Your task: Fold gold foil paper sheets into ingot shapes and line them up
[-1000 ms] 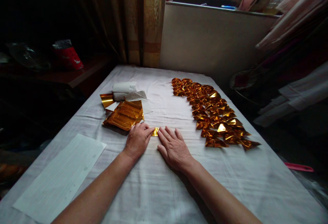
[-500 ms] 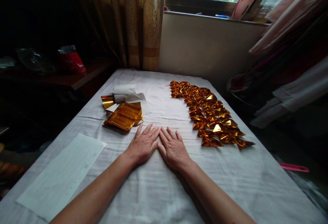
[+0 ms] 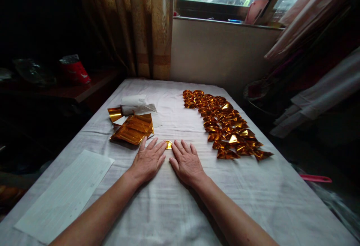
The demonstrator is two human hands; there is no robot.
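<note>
My left hand point(image 3: 148, 160) lies flat on the white cloth, palm down, with its fingers stretched forward. My right hand point(image 3: 187, 162) rests the same way beside it, a narrow gap between the two. In that gap shows a piece of shiny gold foil paper point(image 3: 168, 145); its ends run under the fingertips of both hands, so its full shape is hidden. Just beyond my left hand is a stack of gold foil sheets point(image 3: 134, 129). Several folded gold foil pieces point(image 3: 225, 124) stand in rows to the right of my right hand.
White paper rolls point(image 3: 133, 100) and a curled gold sheet point(image 3: 114, 114) lie behind the stack. A lined paper sheet point(image 3: 66, 193) is at the cloth's left. A red container point(image 3: 75, 70) stands on a dark side table. Hanging clothes point(image 3: 323, 92) flank the right side.
My hands have slid slightly apart, and the gold foil piece between them now shows. The whole view has shifted a little, so the scene sits slightly further left.
</note>
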